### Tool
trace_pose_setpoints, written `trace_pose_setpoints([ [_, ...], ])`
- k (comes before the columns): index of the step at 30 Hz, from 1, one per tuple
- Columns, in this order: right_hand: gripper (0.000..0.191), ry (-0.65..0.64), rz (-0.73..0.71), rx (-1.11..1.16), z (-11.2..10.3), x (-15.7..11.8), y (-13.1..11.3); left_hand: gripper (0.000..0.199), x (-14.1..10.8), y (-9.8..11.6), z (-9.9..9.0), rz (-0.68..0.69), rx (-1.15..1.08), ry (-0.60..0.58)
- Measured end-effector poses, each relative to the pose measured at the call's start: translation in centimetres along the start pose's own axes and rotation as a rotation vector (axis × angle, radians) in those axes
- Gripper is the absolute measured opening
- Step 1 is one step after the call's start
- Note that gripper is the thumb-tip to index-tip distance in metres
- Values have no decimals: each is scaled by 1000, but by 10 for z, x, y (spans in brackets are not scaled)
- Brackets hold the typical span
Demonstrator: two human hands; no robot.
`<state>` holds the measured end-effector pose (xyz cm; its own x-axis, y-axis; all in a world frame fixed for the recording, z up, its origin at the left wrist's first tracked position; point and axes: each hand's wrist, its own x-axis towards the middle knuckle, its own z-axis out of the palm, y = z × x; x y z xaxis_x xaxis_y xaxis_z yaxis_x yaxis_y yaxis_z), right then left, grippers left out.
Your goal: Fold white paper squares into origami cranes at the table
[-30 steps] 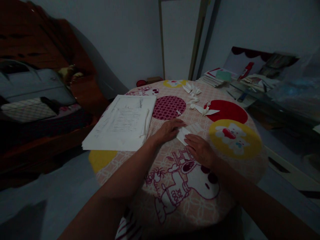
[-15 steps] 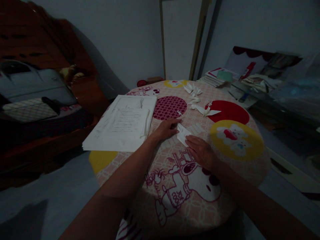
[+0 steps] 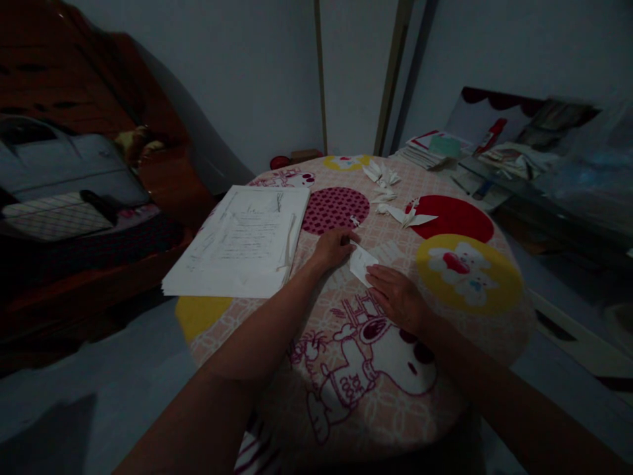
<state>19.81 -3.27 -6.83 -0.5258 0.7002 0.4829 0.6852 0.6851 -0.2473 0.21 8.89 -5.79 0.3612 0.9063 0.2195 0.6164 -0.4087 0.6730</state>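
A small folded piece of white paper [image 3: 362,262] lies on the tablecloth between my two hands. My left hand [image 3: 332,249] is closed, its fingertips pinching the paper's upper left corner. My right hand [image 3: 395,295] grips the lower right edge, fingers pressed together over it; its thumb is hidden. Beyond the hands sits a folded paper crane [image 3: 409,218] with spread wings. Farther back are more white folded paper figures [image 3: 380,174], close together.
A stack of printed sheets [image 3: 237,244] lies on the left of the round table, which has a patterned cloth [image 3: 366,429]. To the right stands a glass-topped table [image 3: 534,201] with papers and plastic bags. A wooden bench [image 3: 168,181] at left holds a handbag [image 3: 74,161].
My left hand has shifted slightly up and right along the paper's corner, its fingers curling more. My right hand and the paper stay nearly in place.
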Motion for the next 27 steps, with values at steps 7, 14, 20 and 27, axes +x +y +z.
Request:
trace_pose_setpoints([
  [7, 28, 17, 24, 58, 2, -1, 2, 21, 8, 3, 0, -24, 27, -8],
  [14, 27, 1, 46, 55, 1, -1, 1, 31, 8, 0, -5, -7, -65, 142],
  [20, 26, -14, 50, 48, 0, 0, 0, 19, -3, 10, -1, -133, -325, 95],
  [27, 27, -25, 46, 53, 1, -1, 0, 15, 2, 23, 15, -267, -227, 155],
])
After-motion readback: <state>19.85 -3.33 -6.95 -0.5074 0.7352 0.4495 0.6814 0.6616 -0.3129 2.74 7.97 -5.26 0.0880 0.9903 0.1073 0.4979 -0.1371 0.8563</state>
